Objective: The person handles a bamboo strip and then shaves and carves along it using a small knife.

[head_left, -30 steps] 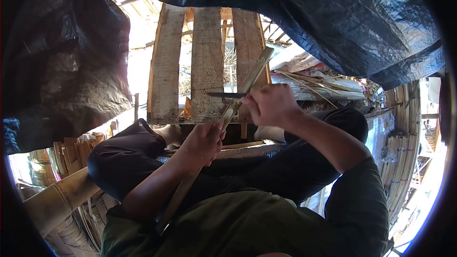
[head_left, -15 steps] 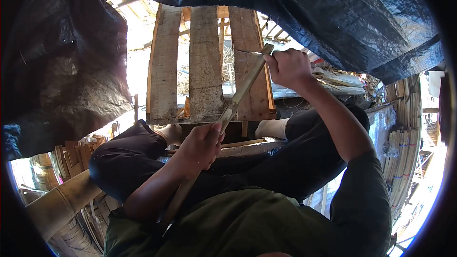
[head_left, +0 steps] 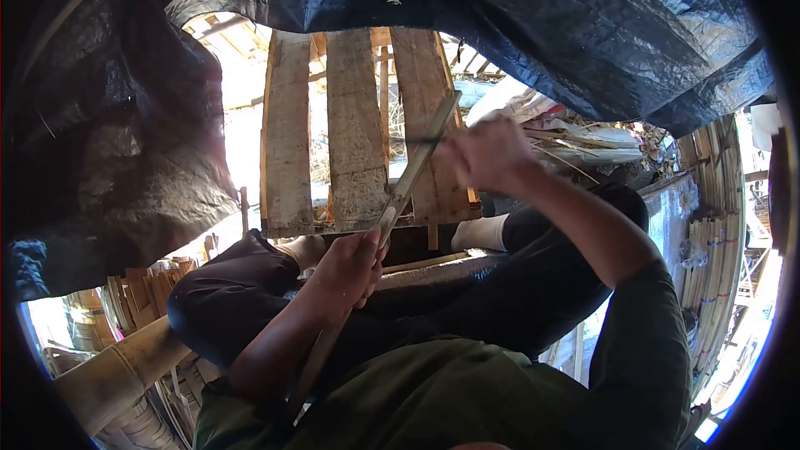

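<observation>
A dark tarp (head_left: 500,25) hangs across the far side and down the left. The person's legs (head_left: 575,271) fold left and right below the hands. Three planks (head_left: 358,133) lie beyond, behind the strip (head_left: 410,179). Bundled slats (head_left: 711,275) stand at right, a thick pole (head_left: 121,367) at near left. The strip slants from near left to far right through the left hand (head_left: 347,271), whose grip wraps it. The right hand (head_left: 492,154), blurred, grips and partly hides a knife (head_left: 417,141); its blade crosses the strip's far part, contact unclear.
</observation>
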The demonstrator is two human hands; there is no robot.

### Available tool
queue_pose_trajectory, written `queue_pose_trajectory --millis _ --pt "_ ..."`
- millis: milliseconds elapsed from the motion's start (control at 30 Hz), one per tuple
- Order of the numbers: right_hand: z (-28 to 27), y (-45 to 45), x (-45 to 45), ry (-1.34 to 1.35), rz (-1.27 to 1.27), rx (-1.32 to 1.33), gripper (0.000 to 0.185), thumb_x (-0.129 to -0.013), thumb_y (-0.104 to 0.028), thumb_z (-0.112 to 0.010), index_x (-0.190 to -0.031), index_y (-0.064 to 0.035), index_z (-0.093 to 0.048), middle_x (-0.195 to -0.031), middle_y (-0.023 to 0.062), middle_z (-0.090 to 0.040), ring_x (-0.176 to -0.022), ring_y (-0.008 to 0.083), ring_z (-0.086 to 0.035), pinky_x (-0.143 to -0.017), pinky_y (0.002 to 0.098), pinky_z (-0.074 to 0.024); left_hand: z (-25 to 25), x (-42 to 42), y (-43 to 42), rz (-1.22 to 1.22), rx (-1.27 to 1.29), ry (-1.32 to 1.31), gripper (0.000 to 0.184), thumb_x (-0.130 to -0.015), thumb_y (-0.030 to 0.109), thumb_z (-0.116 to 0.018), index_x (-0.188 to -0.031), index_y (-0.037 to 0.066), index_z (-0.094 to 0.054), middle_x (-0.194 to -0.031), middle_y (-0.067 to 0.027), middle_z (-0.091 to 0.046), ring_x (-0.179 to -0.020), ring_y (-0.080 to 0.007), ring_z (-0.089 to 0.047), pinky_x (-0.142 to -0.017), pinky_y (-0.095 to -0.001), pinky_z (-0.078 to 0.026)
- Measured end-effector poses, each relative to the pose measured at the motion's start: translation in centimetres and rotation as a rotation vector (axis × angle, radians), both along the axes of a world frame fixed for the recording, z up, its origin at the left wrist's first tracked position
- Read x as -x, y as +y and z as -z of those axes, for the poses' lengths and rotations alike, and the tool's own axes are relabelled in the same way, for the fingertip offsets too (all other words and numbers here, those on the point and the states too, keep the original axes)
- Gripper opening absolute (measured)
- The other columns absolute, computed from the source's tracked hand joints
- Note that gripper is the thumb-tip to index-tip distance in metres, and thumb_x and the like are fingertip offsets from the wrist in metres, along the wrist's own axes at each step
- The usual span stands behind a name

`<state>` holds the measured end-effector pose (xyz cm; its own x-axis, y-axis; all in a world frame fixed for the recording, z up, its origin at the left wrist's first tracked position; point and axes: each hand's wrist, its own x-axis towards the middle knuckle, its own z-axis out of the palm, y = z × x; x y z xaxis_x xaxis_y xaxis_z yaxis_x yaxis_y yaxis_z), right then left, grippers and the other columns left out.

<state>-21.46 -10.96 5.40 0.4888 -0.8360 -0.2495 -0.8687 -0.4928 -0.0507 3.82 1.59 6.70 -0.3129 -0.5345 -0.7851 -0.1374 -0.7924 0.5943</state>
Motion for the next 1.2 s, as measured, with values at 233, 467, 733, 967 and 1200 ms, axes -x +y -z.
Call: queue_pose_trajectory --millis 233,467,733,967,1200 --pt "2.8 -4.3 4.0 -0.125 0.085 0.303 0.050 -0.101 -0.046 -0.040 -0.079 -0.0096 -0.066 -0.057 0.0081 -0.057 -0.053 0.0249 -0.062 -0.055 0.0400 -0.0538 -0.5 -0.1 0.1 -0.007 -0.033 -0.006 0.041 -0.107 0.041 -0.032 -0.091 0.007 -0.049 -0.059 0.0020 -0.042 -0.043 -0.0056 -0.039 -0.038 -0.0225 -0.034" --pt "2.6 -1.2 2.0 -0.143 -0.079 0.144 0.046 -0.100 -0.044 -0.044 -0.080 -0.0094 -0.065 -0.056 0.0074 -0.056 -0.052 0.0241 -0.062 -0.056 0.0394 -0.0533 -0.9 -0.1 0.1 0.020 0.080 -0.109 0.042 -0.106 0.045 -0.032 -0.086 0.011 -0.044 -0.059 0.0033 -0.037 -0.044 -0.0058 -0.033 -0.038 -0.0230 -0.029" --pt "0.7 -0.2 1.0 -0.166 -0.098 0.028 0.032 -0.095 -0.038 -0.055 -0.081 -0.0115 -0.066 -0.064 0.0086 -0.065 -0.055 0.0274 -0.064 -0.053 0.0413 -0.0509 -0.3 -0.4 -0.1 0.055 0.096 -0.085 0.043 -0.106 0.046 -0.030 -0.086 0.011 -0.045 -0.060 0.0023 -0.039 -0.043 -0.0061 -0.036 -0.038 -0.0235 -0.032" --pt "0.9 -5.3 5.7 0.113 0.282 0.200 0.043 -0.097 -0.038 -0.050 -0.076 -0.0073 -0.071 -0.067 0.0159 -0.067 -0.065 0.0336 -0.068 -0.062 0.0459 -0.0546 -1.3 -0.1 0.5 0.091 0.039 -0.005 0.041 -0.106 0.045 -0.030 -0.086 0.012 -0.045 -0.060 0.0032 -0.038 -0.042 -0.0058 -0.034 -0.037 -0.0238 -0.030" --pt "-1.6 -1.2 2.5 -0.207 0.586 0.390 0.049 -0.096 -0.040 -0.054 -0.067 -0.0030 -0.066 -0.068 0.0204 -0.066 -0.067 0.0429 -0.066 -0.065 0.0547 -0.0522 -1.2 -1.5 -0.3 -0.112 0.052 0.010 0.042 -0.106 0.048 -0.033 -0.087 0.012 -0.045 -0.060 0.0050 -0.034 -0.042 -0.0057 -0.028 -0.038 -0.0237 -0.025"
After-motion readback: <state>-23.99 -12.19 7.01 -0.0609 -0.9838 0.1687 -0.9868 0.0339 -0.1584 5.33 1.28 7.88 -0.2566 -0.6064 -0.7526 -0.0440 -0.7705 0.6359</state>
